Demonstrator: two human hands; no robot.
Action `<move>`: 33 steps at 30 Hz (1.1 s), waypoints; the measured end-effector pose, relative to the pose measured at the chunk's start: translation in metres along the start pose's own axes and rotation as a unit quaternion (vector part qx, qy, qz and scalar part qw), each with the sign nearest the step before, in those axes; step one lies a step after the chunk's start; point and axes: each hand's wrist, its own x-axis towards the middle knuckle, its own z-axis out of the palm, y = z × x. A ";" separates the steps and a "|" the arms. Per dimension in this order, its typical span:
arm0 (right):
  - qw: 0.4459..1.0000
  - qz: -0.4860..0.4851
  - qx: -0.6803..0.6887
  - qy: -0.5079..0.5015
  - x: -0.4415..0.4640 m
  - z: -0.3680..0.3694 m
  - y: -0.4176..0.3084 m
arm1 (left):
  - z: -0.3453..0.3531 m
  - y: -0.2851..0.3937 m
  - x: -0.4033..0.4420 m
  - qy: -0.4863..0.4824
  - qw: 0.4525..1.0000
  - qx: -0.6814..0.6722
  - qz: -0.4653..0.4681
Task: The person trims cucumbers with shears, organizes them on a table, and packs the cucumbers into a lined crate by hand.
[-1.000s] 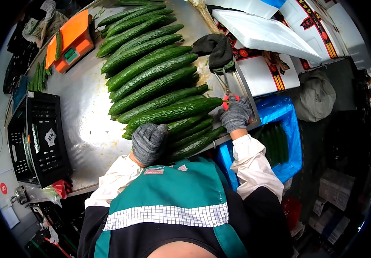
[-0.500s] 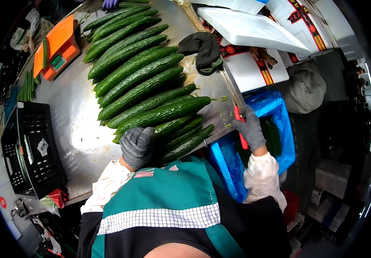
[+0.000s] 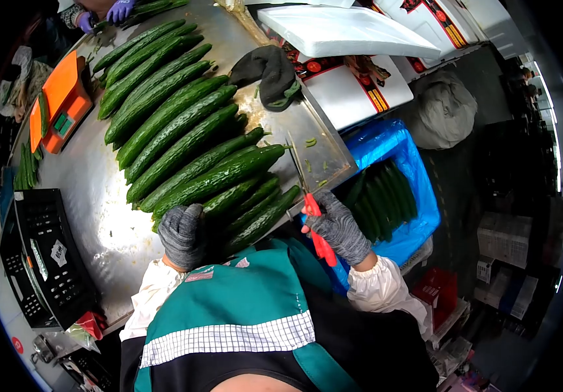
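Note:
Many long green cucumbers point(image 3: 183, 134) lie side by side in a slanting row on the metal table point(image 3: 98, 225). My left hand point(image 3: 183, 236), in a grey glove, is curled at the near left end of the row, touching the cucumbers; what its fingers hold, if anything, is hidden. In my right hand point(image 3: 340, 228), also gloved, are red-handled scissors point(image 3: 317, 228), their blades pointing up and away past the stem ends at the row's right side. Small green stem pieces point(image 3: 311, 142) lie near the blades.
A blue-lined crate point(image 3: 428, 212) with cucumbers stands right of the table. At left are a black crate point(image 3: 53, 261) and an orange scale point(image 3: 59, 98). A dark cloth point(image 3: 267, 72) and white foam lid point(image 3: 350, 32) lie beyond. Another person's purple-gloved hands point(image 3: 119, 10) show at the top left.
The view has shifted, moving the table contents leftward. My right hand swung out from the stem ends with the scissors, then came back nearer the table edge. Another person's gloved hands have appeared.

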 end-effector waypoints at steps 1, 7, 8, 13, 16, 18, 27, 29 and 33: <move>1.000 -0.007 0.002 -0.014 0.002 0.000 0.001 | 0.000 -0.001 -0.001 0.000 1.000 0.000 0.003; 1.000 0.017 -0.001 -0.012 0.008 0.003 -0.003 | 0.000 0.000 0.002 -0.009 1.000 -0.003 -0.005; 1.000 0.017 -0.002 -0.014 0.008 0.003 -0.004 | 0.000 -0.001 0.002 -0.009 1.000 -0.004 -0.005; 1.000 0.016 -0.008 -0.021 0.011 0.003 -0.004 | 0.001 -0.002 0.002 -0.004 1.000 -0.011 -0.001; 0.998 -0.021 -0.064 -0.020 0.013 0.002 -0.001 | 0.001 -0.002 0.003 -0.009 1.000 -0.015 -0.006; 0.993 -0.064 -0.093 0.021 0.015 0.005 0.000 | 0.001 -0.003 0.002 -0.009 1.000 -0.011 -0.004; 0.997 -0.035 -0.061 -0.013 0.016 0.004 0.001 | 0.000 -0.003 0.002 -0.012 1.000 -0.007 0.001; 0.995 -0.030 -0.090 -0.002 0.015 0.006 -0.003 | 0.000 -0.003 0.002 -0.013 1.000 -0.006 0.000; 0.989 -0.019 -0.144 0.029 0.016 0.011 -0.003 | 0.002 -0.002 0.003 -0.004 1.000 -0.002 0.002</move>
